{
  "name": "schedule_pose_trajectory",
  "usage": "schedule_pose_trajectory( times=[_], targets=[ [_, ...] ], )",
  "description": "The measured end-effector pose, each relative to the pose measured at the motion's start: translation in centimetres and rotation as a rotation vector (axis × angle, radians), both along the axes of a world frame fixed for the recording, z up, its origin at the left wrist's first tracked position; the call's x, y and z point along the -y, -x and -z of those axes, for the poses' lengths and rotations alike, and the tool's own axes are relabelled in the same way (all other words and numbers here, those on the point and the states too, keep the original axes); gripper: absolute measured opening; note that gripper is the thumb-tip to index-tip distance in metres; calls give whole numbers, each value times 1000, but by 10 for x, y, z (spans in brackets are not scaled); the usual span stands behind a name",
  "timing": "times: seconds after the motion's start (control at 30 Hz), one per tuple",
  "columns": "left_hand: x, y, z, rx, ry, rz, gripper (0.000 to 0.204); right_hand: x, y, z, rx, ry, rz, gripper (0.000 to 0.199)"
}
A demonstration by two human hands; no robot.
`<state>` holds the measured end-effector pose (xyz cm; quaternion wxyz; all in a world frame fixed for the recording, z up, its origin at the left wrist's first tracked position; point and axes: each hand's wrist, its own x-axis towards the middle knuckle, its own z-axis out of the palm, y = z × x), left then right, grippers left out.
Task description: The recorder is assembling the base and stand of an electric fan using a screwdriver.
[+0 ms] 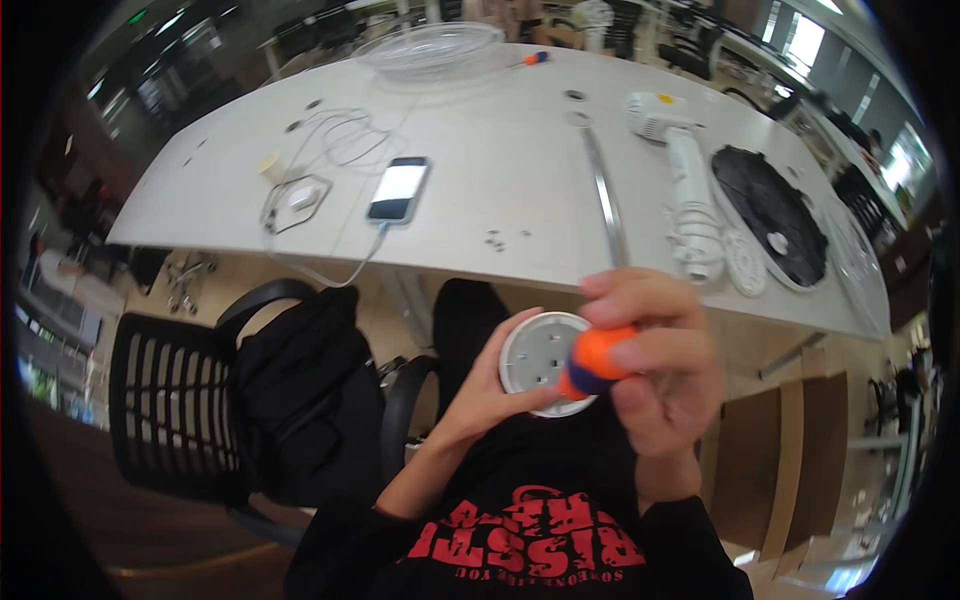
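Note:
Close to my body, my left hand (482,398) is closed around the rim of a round white plastic part (528,352). Its inner face, dotted with several small holes or screw spots, is turned up. My right hand (668,365) grips the orange and dark blue handle of a screwdriver (603,358) right over the part. The screwdriver's tip is hidden behind its handle. Several tiny screws (495,240) lie on the table near its front edge. Beyond my right hand, a shiny metal tube (602,190) stretches across the tabletop.
The white table (480,130) holds a phone (398,190) on a cable, a white fan motor body (690,190), a black round cover (770,215), clear fan guards (430,50) and another orange-handled screwdriver (538,58). An office chair (175,400) with a black bag stands left; a cardboard box (780,460) right.

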<state>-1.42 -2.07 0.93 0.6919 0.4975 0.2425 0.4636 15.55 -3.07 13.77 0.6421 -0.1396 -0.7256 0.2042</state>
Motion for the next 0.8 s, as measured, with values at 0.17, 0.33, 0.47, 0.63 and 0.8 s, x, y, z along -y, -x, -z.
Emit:
schedule_pose_trajectory(
  times=[0.17, 0.33, 0.47, 0.63, 0.8],
  targets=[
    [1, -3, 1, -10, 41, 27, 92, 4, 4, 11, -131, 3, 51, 33],
    [-4, 5, 11, -79, -78, 55, 91, 2, 8, 6, 35, 29, 60, 31],
    [4, 8, -3, -53, -30, 21, 92, 1, 9, -5, 88, -76, -9, 35],
    [-2, 7, 12, 18, 12, 61, 92, 8, 21, -6, 54, -67, 32, 34],
    [2, 8, 8, 16, 47, 54, 93, 7, 18, 5, -7, -56, 48, 38]
  ],
)
